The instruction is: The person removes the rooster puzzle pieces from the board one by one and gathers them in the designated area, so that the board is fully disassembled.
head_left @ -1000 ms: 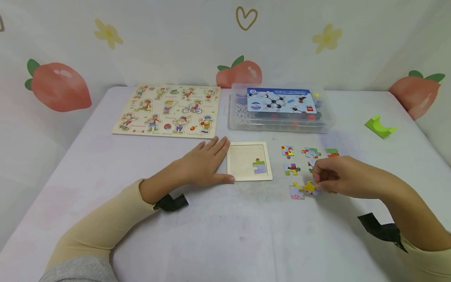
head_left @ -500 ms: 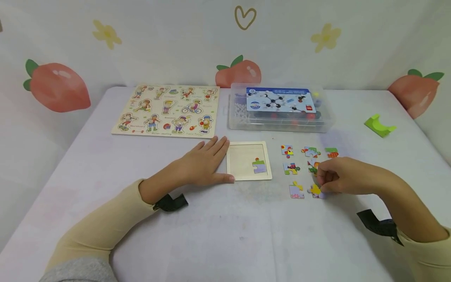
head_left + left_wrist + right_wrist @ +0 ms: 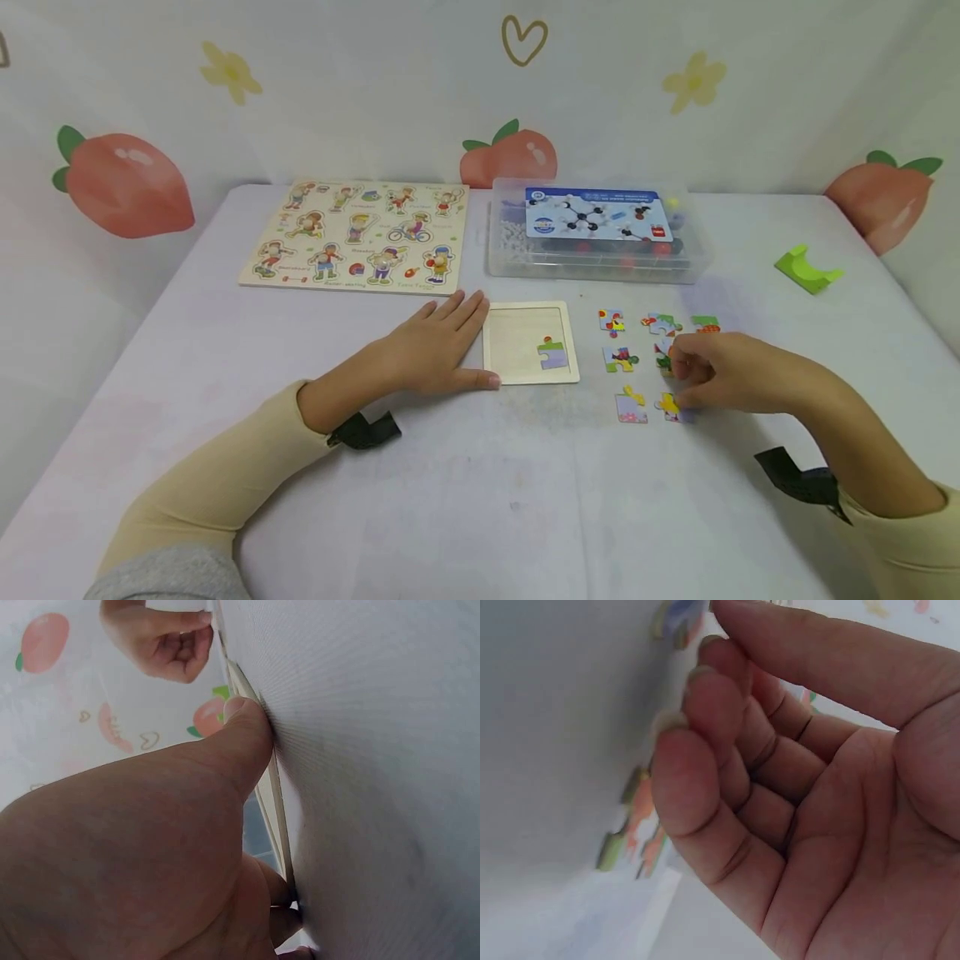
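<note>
In the head view, my left hand [image 3: 435,350] lies flat beside a small square wooden puzzle tray [image 3: 525,377], its fingertips and thumb touching the left edge. One green-and-purple jigsaw piece [image 3: 553,355] sits inside the tray, toward the lower right. To the tray's right my right hand [image 3: 738,375] hovers low over loose pieces. Its thumb is at a jigsaw piece with a yellow figure [image 3: 670,406], which lies on the table; thumb and index finger are apart. The right wrist view shows the curled fingers [image 3: 686,780] holding nothing. Behind them, a jigsaw piece [image 3: 663,354] is partly covered.
Several other jigsaw pieces [image 3: 620,359] lie in loose rows right of the tray. Behind stand a wooden peg puzzle board [image 3: 352,237] with sports figures and a clear plastic molecular model box [image 3: 592,229]. A bright green curved block [image 3: 808,269] lies at the far right.
My right hand lowered the yellow-figure piece to the table, a little right of where it was held, and its thumb and finger have parted. The left hand stayed still.
</note>
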Motion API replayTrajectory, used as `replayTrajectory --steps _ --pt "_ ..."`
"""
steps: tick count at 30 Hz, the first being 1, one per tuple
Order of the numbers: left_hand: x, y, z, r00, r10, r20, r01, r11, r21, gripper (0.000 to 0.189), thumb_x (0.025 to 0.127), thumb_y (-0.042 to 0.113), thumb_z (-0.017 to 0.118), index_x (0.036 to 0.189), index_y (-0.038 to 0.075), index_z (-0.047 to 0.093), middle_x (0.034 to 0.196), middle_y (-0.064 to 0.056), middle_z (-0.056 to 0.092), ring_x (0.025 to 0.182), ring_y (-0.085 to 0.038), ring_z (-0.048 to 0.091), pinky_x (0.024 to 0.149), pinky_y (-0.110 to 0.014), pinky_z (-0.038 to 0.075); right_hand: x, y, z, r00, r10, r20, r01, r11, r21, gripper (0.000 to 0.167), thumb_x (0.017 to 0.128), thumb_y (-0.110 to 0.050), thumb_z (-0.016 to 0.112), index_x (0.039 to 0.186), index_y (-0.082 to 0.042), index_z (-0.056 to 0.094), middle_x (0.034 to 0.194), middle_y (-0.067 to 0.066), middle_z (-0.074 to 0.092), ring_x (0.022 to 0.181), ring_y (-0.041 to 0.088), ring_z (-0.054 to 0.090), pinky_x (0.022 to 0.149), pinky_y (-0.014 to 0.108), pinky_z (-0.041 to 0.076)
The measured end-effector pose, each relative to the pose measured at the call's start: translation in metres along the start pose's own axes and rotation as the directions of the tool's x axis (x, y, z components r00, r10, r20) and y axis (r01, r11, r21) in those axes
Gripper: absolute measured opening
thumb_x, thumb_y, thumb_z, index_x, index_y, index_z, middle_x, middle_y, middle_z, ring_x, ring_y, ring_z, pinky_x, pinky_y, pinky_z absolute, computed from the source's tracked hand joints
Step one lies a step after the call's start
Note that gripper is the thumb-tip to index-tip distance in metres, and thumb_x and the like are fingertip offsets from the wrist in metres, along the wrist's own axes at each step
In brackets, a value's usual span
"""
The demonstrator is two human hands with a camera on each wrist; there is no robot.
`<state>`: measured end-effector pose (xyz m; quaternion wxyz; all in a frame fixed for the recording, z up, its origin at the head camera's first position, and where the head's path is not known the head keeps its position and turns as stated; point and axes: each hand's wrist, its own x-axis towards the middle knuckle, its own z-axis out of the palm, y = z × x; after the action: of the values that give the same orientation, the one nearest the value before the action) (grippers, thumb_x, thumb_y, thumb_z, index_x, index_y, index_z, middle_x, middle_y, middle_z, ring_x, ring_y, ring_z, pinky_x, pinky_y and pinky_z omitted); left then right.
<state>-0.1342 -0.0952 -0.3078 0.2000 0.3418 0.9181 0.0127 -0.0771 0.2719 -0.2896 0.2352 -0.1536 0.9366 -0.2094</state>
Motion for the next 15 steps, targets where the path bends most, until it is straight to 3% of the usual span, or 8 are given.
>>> replayTrajectory --steps 8,15 --pt "0.000 -0.001 0.000 1.000 0.000 -0.004 0.000 1.000 0.000 0.106 0.092 0.074 0.046 0.161 0.004 0.004 0.167 -0.011 0.000 0.152 -0.032 -0.001 0.120 -0.053 0.010 0.011 -0.028 -0.009 0.989 -0.123 -0.086 0.119 0.992 -0.043 0.013 0.086 -0.008 0.078 0.091 -0.015 0.068 0.076 -0.006 0.057 0.075 0.015 0.053 0.065 0.029 0.049" --pt "-0.001 0.001 0.001 1.000 -0.003 0.008 0.003 1.000 -0.004 0.106 0.092 0.075 0.045 0.161 0.005 0.003 0.167 -0.010 -0.001 0.152 -0.031 -0.002 0.120 -0.053 0.009 0.040 -0.065 -0.007 0.975 -0.210 -0.072 0.202 0.974 -0.098 0.012 0.086 -0.005 0.076 0.096 -0.013 0.073 0.076 -0.005 0.059 0.071 0.015 0.054 0.062 0.032 0.049"
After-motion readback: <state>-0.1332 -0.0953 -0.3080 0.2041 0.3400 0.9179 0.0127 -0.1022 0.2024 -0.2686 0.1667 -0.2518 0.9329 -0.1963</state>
